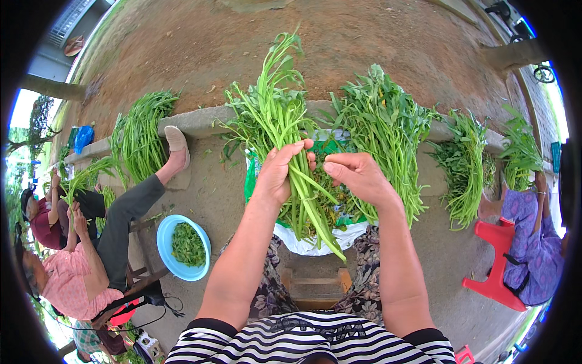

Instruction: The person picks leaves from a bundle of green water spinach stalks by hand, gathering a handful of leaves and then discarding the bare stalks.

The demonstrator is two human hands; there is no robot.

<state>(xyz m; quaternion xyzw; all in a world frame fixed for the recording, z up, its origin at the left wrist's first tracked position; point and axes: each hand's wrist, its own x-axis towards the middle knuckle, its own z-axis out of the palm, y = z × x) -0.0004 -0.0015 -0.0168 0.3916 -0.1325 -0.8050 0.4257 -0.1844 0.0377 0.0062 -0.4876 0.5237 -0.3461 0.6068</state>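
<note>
My left hand [278, 170] grips a bunch of leafy green stalks [284, 116] that look like water spinach. Their leaves point away from me, and the cut ends slant down to the right over a green and white plastic sack [300, 241]. Loose leaves and stem trimmings [341, 204] lie on this sack. Just right of the bunch, my right hand [363, 175] has its thumb and forefinger drawn together; whether a small piece is between them cannot be seen. Beyond that hand, a large heap of the same greens [386, 123] leans on a concrete kerb [202, 120].
A light-blue basin [204, 255] holding leaves stands at left, near a seated person handling stalks. More greens [143, 132] lean on the kerb there. To the right are another bundle [468, 168], a red plastic stool [495, 259] and a person in purple. Bare soil [318, 54] stretches beyond the kerb.
</note>
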